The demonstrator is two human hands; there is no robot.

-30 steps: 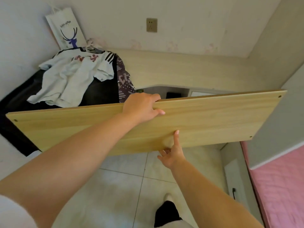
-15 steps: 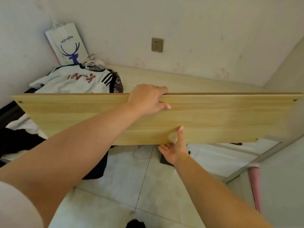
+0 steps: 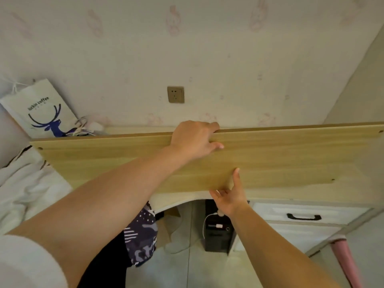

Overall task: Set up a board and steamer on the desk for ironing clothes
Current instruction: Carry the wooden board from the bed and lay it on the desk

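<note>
You hold the wooden board (image 3: 280, 159) flat between your hands, above the desk (image 3: 301, 194). Your left hand (image 3: 195, 140) curls over its far edge, fingers closed on it. Your right hand (image 3: 228, 197) grips the near edge from below, thumb pressed up on the face. Past your left hand, a paper bag (image 3: 41, 109) leans against the wall.

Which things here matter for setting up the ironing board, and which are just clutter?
For the job:
wooden board, gripped by left hand and right hand
desk
clothes to iron
wall socket, probably for the steamer, which is not in view

Lying about:
paper bag
drawer
black box under the desk
</note>
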